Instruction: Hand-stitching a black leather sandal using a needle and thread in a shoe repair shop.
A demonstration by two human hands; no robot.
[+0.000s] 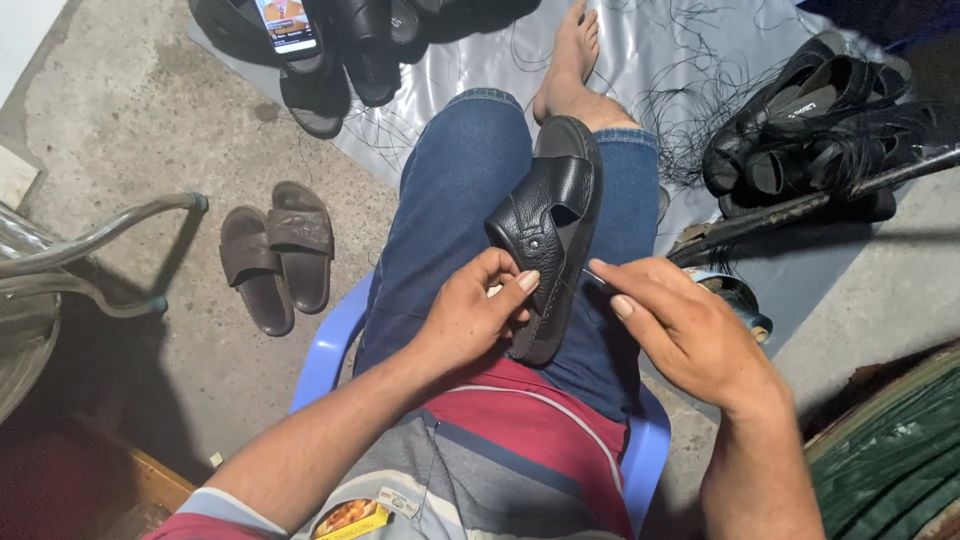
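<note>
Left hand [478, 312] grips a black leather sandal [548, 232] at frame centre, thumb and fingers closed on its side; sandal rests on the lap over blue jeans [455, 190]. Right hand [690, 335], lower right of centre, is pinched shut on a thin tool at the sandal's edge, tool mostly hidden. Pile of black sandals [810, 120] upper right, brown slides [275, 250] on the floor left, phone [285, 25] top left.

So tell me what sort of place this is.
Probably a small home shoemaking workshop: a black leather sandal held on the lap, finished sandals piled on the concrete floor, loose black thread scattered about.
</note>
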